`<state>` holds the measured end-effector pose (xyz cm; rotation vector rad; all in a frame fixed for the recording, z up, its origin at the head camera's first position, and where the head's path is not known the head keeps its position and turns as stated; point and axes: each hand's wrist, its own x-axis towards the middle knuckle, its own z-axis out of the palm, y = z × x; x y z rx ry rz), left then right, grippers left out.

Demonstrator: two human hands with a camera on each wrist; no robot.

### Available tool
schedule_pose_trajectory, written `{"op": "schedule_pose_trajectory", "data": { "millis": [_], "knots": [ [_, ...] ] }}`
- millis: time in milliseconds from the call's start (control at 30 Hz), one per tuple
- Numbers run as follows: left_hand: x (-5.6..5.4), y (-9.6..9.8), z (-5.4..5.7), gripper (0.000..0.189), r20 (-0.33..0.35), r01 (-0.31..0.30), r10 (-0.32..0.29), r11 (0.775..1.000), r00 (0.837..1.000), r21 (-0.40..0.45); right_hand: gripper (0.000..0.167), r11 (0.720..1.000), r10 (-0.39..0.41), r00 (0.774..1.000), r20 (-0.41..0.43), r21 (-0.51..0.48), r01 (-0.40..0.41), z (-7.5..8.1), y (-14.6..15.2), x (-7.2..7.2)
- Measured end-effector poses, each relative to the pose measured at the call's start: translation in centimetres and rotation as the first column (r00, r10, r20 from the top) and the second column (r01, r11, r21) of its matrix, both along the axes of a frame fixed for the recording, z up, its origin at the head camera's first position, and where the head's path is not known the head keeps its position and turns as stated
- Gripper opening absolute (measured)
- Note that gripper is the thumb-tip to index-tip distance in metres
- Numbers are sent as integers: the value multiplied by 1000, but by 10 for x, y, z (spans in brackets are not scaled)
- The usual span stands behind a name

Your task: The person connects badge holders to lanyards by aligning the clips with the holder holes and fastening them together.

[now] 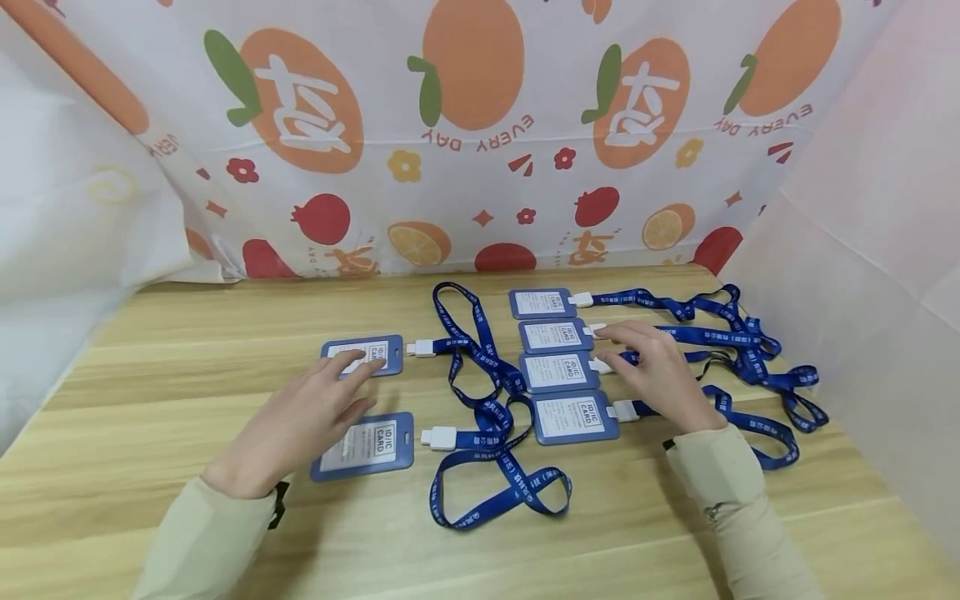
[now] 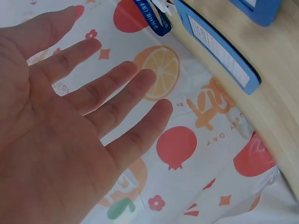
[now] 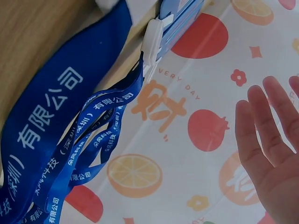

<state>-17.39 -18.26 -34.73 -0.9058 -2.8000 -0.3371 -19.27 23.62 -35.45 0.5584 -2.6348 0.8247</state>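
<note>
My left hand (image 1: 300,425) hovers over two blue-framed ID card holders at the left, its fingers loosely spread and holding nothing. The upper card holder (image 1: 392,357) lies partly behind its fingertips; the lower card holder (image 1: 378,446) is beside its thumb. Two blue lanyards (image 1: 517,492) with white clips (image 1: 442,438) lie just right of them, the clips apart from the holders. My right hand (image 1: 660,375) is above the white clips of a column of card holders (image 1: 562,371) joined to lanyards. In the right wrist view its fingers (image 3: 266,126) are extended, gripping nothing.
Lanyard straps (image 1: 750,358) lie tangled at the right side of the wooden table (image 1: 187,350). Behind the table hangs a fruit-print cloth (image 1: 480,192). White sheeting (image 1: 862,250) borders the right side, and more hangs at the left.
</note>
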Motion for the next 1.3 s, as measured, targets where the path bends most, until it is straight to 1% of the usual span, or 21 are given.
{"op": "schedule_pose_trajectory", "data": {
  "millis": [200,333,500,600,700,800,900,1033,1300],
  "knots": [
    [0,3,2,44,1,27,-27,999,1000,17,28,1000,-4,1000,10,12,3,2,-3,0],
    [3,2,2,43,20,17,-17,1000,1000,23,29,1000,2,1000,-2,11,-2,3,-4,0],
    [4,1,0,42,22,17,-18,1000,1000,26,29,1000,20,1000,-14,23,-20,-2,-1,1],
    [6,0,-1,42,31,6,-7,1000,999,26,29,999,16,1000,-14,33,-15,-4,0,2],
    [6,0,0,43,33,4,-5,1000,999,26,29,999,20,1000,-20,35,-19,-3,1,3],
    [5,1,1,42,41,-3,2,1000,999,20,29,998,43,999,-26,55,-42,0,1,1],
    [5,3,2,43,63,-10,9,1000,998,13,28,995,66,997,-32,74,-63,3,2,-1],
    [4,6,2,44,92,-9,8,1000,996,9,29,996,78,996,-40,54,-76,4,2,-3],
    [7,6,4,43,98,-20,20,1000,995,-3,30,995,96,995,-42,14,-95,3,-2,-3]
  ]
}}
